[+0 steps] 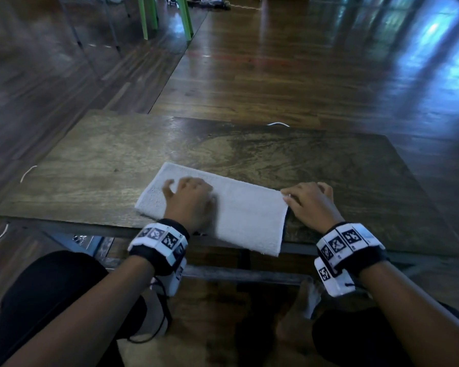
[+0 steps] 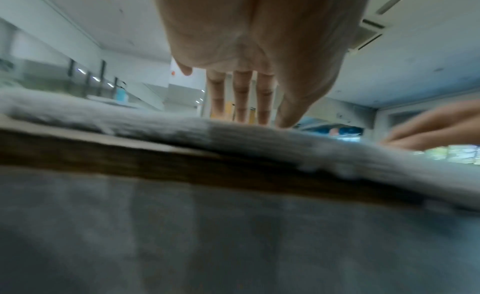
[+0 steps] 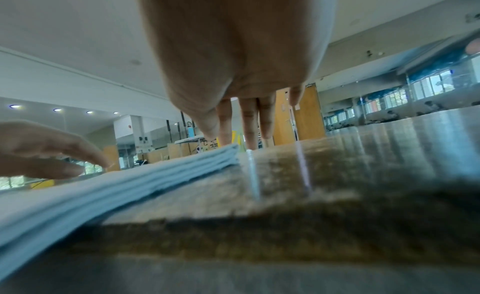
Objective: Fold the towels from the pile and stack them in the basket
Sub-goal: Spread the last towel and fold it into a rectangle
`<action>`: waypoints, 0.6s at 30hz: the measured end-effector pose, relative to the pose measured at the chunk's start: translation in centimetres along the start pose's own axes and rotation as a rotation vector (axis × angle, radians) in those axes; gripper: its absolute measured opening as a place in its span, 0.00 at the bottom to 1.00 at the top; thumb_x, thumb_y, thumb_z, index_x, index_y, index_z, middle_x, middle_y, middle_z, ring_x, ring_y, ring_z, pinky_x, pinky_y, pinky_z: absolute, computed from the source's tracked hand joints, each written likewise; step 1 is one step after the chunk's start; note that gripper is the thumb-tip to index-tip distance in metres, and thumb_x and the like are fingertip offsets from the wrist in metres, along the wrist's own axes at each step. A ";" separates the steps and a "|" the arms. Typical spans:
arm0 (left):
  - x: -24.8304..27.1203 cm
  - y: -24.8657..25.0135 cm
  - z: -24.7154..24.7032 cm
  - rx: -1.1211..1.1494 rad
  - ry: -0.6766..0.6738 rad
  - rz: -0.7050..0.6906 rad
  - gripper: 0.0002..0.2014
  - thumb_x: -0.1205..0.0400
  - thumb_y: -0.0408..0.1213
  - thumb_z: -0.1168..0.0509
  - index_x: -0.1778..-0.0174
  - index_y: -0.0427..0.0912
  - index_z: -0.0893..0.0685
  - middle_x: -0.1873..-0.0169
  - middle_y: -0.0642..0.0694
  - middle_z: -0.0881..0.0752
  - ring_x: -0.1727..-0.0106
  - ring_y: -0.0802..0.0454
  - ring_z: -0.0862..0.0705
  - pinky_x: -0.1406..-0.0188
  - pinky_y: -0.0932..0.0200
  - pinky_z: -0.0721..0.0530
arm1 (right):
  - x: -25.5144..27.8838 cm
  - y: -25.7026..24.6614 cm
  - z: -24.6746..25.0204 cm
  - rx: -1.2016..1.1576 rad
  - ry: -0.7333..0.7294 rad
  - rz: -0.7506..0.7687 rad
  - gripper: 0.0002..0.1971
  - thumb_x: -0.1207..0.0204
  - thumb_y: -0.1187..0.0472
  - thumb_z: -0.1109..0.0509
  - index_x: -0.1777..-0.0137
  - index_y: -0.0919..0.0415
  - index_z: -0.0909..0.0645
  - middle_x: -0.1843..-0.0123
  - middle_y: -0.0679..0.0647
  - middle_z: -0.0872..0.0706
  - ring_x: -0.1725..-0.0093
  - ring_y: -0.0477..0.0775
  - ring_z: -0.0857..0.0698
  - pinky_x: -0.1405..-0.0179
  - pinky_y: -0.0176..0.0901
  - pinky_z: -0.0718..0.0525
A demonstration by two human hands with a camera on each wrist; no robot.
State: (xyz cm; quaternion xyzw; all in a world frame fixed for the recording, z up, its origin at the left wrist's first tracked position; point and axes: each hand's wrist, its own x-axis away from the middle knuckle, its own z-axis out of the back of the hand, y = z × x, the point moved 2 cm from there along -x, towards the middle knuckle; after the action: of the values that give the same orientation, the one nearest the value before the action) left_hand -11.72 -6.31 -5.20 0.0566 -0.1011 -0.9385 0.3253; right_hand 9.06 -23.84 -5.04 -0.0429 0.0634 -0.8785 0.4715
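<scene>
A white towel (image 1: pixel 244 207), folded into a long strip of several layers, lies slantwise on the low wooden table (image 1: pixel 104 160), and its near right corner hangs over the front edge. My left hand (image 1: pixel 188 194) lies flat on the towel's left half with the fingers spread and straight; the left wrist view shows them (image 2: pixel 246 105) touching the cloth (image 2: pixel 155 123). My right hand (image 1: pixel 308 197) rests at the towel's right end. Its fingers (image 3: pixel 241 121) stand straight on the tabletop and the thumb touches the layered corner (image 3: pixel 228 154). No basket or towel pile is in view.
Dark wooden floor surrounds the table. Green furniture legs (image 1: pixel 164 14) stand far back on the left. A white cable (image 1: pixel 27 172) lies off the table's left edge, and another shows behind its far edge (image 1: pixel 277 124). My knees are below the front edge.
</scene>
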 end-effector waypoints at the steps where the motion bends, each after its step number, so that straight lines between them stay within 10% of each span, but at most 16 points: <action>1: 0.7 1.6 -0.4 0.028 -0.005 -0.104 0.14 0.18 0.49 0.44 0.38 0.55 0.22 0.32 0.53 0.24 0.27 0.51 0.33 0.28 0.42 0.51 | -0.3 0.1 0.3 -0.008 0.016 -0.012 0.17 0.17 0.49 0.44 0.33 0.45 0.22 0.34 0.49 0.19 0.30 0.51 0.27 0.26 0.59 0.43; 6: 4.7 7.6 -3.5 0.019 0.024 -0.542 0.17 0.23 0.56 0.44 0.48 0.53 0.16 0.48 0.55 0.16 0.46 0.52 0.19 0.43 0.50 0.33 | -1.7 0.7 0.6 0.068 -0.172 -0.061 0.19 0.17 0.46 0.45 0.30 0.45 0.24 0.31 0.56 0.24 0.28 0.59 0.31 0.29 0.61 0.39; 18: 4.7 9.6 -6.1 -0.043 0.246 -0.587 0.25 0.37 0.54 0.27 0.49 0.49 0.26 0.53 0.49 0.17 0.54 0.47 0.19 0.52 0.53 0.33 | -2.4 0.6 0.7 0.086 -0.160 -0.004 0.15 0.19 0.48 0.41 0.39 0.46 0.18 0.36 0.55 0.22 0.32 0.57 0.29 0.32 0.58 0.37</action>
State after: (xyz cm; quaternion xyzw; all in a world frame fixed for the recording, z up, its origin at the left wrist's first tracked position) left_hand -8.61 -17.58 -9.14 0.1895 -0.0205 -0.9803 0.0516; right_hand 11.02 -22.21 -4.50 -0.0927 -0.0123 -0.8751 0.4748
